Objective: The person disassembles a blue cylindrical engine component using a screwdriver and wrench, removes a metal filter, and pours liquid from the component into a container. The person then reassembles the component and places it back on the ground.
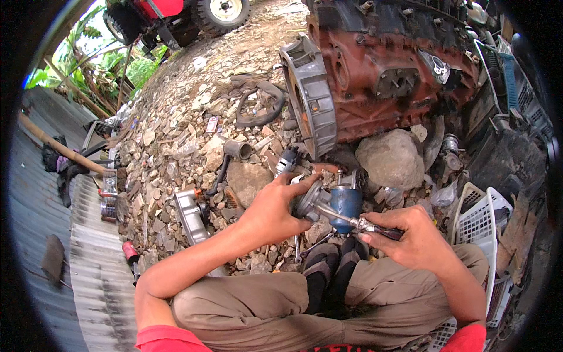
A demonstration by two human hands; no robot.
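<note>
My left hand grips a round grey metal housing, thumb and index finger around its sides. Beside it is a blue cylindrical canister with metal fittings on top. My right hand is closed on a chrome tool with a dark handle, whose shaft reaches across the canister's front to the housing. Just above my left hand lies a dark-and-silver cylindrical part. A silver cast part rests on the stones to the left, and a spanner lies below the housing.
A large rust-red engine block stands ahead, with a boulder beneath. White plastic baskets are at right. Corrugated sheets lie left. A curved rubber piece lies on the gravel. A red vehicle stands behind.
</note>
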